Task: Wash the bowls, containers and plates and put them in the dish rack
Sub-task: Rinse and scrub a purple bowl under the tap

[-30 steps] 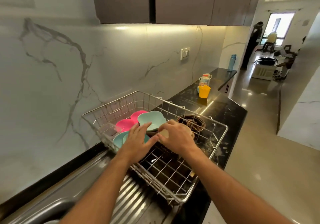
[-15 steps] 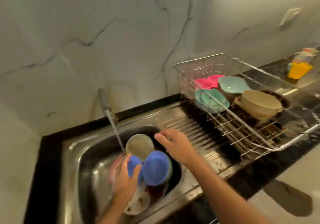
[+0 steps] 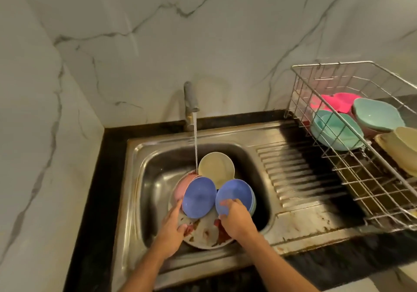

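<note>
- Sink (image 3: 144,179) holds a dirty stack: stained white plate (image 3: 203,233) at the bottom, pink bowl (image 3: 184,185), cream bowl (image 3: 216,167) at the back, two blue bowls on top
- Tap (image 3: 190,102) is running, stream lands by the pink bowl
- Left hand (image 3: 172,231) is in the sink, fingers straight, tips against the edge of the left blue bowl (image 3: 198,197) (no clear grip)
- Right hand (image 3: 237,219) has fingers curled over the near rim of the right blue bowl (image 3: 234,192), holding it
- Rack (image 3: 361,161) on the drainboard at right holds pink, teal (image 3: 334,131) and cream dishes
</note>
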